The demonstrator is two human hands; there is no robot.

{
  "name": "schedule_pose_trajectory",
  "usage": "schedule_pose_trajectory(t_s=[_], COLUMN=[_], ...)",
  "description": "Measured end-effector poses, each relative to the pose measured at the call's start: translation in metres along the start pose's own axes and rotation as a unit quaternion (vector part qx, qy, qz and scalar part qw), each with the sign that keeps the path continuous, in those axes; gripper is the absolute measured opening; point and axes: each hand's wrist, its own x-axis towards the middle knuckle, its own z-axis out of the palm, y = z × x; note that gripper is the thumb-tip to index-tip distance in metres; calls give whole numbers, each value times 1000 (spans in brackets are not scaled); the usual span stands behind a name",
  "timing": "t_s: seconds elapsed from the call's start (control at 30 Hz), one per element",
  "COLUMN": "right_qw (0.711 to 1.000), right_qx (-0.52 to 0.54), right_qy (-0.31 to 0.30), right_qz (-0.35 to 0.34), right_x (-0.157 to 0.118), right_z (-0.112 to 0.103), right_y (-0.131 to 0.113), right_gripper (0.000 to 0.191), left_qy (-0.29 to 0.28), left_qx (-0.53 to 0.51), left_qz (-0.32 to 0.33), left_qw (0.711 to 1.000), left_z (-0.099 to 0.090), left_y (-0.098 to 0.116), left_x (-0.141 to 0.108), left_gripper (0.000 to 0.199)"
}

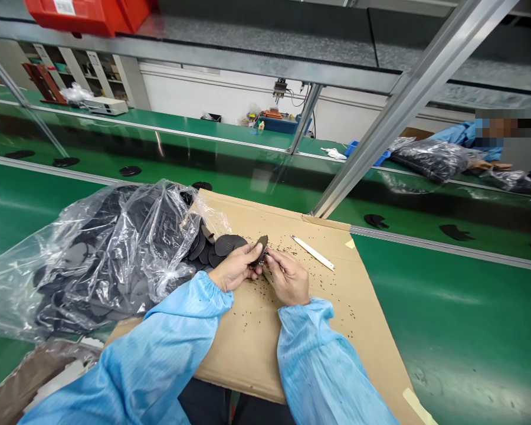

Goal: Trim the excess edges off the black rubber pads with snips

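My left hand (236, 267) grips a dark foam disc (260, 249), tilted on edge, between thumb and fingers above the cardboard sheet (243, 348). My right hand (291, 277) is pinched at the disc's right edge; what its fingertips hold is too small to make out. Many tiny black bits lie scattered on the cardboard around both hands. A pile of black discs (227, 244) lies just left of my left hand, spilling from a clear plastic bag (128, 248) full of them. A white pen-like tool (312, 252) rests on the cardboard to the right.
A green conveyor belt (469, 313) runs behind and beside the cardboard, with black pieces on its far part. A metal post (407, 118) rises behind the cardboard. A red bin (88, 15) sits on the overhead shelf. Another person's blue sleeve (458, 136) shows at far right.
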Motion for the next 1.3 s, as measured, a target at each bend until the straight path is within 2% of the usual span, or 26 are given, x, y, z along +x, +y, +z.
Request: schedule_pose_trajectory(t_s=[0.2,0.3,0.43,0.67,0.8,0.9,0.97,1.03,1.13,1.17,1.23,1.3], right_qw=[999,999,998,999,996,987,984,985,989,990,992,993], right_qx=[-13,6,-27,-21,20,20,12,7,7,6,2,-2], right_qy=[35,28,38,42,69,119,144,150,136,128,113,104], right_qz=[14,-17,-43,3,56,105,104,86,62,61,64,63], right_x=[-1,-1,0,-2,-3,-3,-2,-1,0,0,-1,-2], right_z=[2,3,3,5,11,14,14,14,13,13,13,13], right_y=[-4,-4,-3,-4,2,6,7,6,3,2,0,0], right_gripper=[22,22,21,24,26,29,29,27,27,28,30,32], left_qy=[-7,-17,-10,9,63,169,252,302,309,310,309,292], left_qx=[18,-19,-26,-2,-28,-17,45,131,241,290,486,607], left_qz=[-11,-29,-43,-30,14,57,80,105,169,200,247,249], left_qw=[1000,999,999,1000,998,984,963,938,904,883,779,696], left_z=[2,2,2,4,8,15,20,23,25,25,25,26], left_y=[-4,-5,-6,-7,-5,-2,6,21,59,74,100,113], left_x=[-1,0,0,-2,-2,-2,3,16,50,63,89,110], left_gripper=[52,53,53,54,49,36,28,27,28,27,31,49])
